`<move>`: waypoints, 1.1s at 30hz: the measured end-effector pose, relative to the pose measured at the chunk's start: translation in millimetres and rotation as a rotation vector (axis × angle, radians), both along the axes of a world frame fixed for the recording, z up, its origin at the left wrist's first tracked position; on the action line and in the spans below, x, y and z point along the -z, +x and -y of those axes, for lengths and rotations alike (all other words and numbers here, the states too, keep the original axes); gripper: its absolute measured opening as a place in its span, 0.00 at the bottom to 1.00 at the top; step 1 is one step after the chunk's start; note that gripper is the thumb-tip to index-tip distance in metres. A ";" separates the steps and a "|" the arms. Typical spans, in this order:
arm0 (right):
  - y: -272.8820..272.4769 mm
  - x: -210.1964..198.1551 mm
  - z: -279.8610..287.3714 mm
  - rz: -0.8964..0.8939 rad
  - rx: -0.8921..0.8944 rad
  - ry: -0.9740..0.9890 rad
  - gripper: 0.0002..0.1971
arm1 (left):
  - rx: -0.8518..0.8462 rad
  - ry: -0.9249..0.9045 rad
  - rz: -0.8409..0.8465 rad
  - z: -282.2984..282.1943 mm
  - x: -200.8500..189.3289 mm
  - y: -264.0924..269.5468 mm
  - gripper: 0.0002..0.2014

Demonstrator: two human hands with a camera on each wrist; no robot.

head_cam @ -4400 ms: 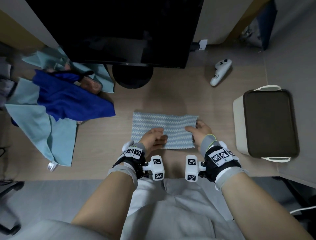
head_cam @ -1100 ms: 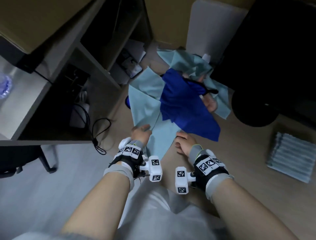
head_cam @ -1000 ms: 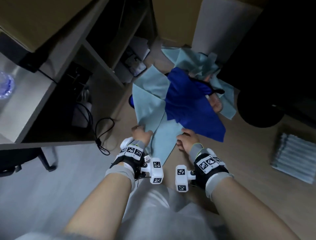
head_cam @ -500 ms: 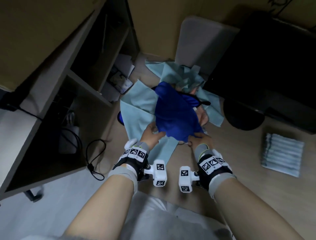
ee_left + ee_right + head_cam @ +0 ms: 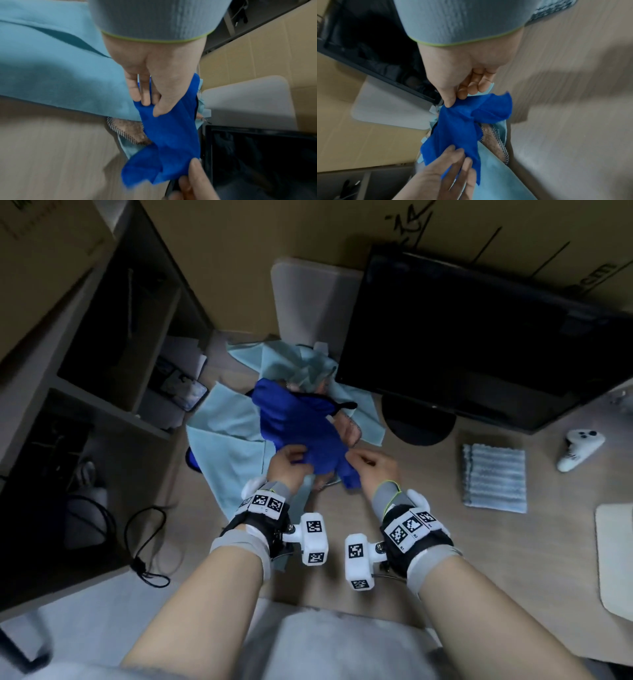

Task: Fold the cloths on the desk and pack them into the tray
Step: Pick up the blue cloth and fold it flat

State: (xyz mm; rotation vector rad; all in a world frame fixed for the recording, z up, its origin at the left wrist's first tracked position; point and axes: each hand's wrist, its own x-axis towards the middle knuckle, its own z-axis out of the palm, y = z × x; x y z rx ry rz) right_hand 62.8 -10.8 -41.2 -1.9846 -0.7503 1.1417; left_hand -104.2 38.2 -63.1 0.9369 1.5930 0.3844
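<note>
Dark blue cloth being drawn off the pile at the desk's left edge

The dark blue cloth (image 5: pixel 301 433), lying on light blue cloths (image 5: pixel 226 436), is pinched by the left hand (image 5: pixel 289 462) and right hand (image 5: pixel 371 465). Next, it is judged, it must be spread flat. A folded striped cloth (image 5: pixel 493 477) lies rightward; the tray (image 5: pixel 613 556) is at the right edge.

No legible text anywhere.

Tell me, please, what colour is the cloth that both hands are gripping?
Deep blue cloth; clearest in the head view.
</note>
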 end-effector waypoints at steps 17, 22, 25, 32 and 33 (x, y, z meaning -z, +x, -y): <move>90.1 -51.5 53.6 -0.103 0.099 0.247 0.07 | -0.024 0.343 0.052 84.3 -76.9 102.3 0.08; 133.0 -62.6 101.7 -0.134 0.065 0.234 0.12 | -0.139 0.437 -0.071 113.4 -82.6 139.4 0.12; 156.3 -69.8 125.8 -0.181 -0.023 0.223 0.15 | -0.175 0.475 -0.173 130.2 -85.7 159.3 0.11; 208.1 -76.8 168.6 -0.040 -0.016 0.123 0.05 | -0.156 0.385 -0.088 163.5 -89.8 198.5 0.08; 212.0 -79.6 170.7 -0.041 -0.003 0.129 0.05 | -0.157 0.345 -0.071 166.3 -91.0 202.5 0.07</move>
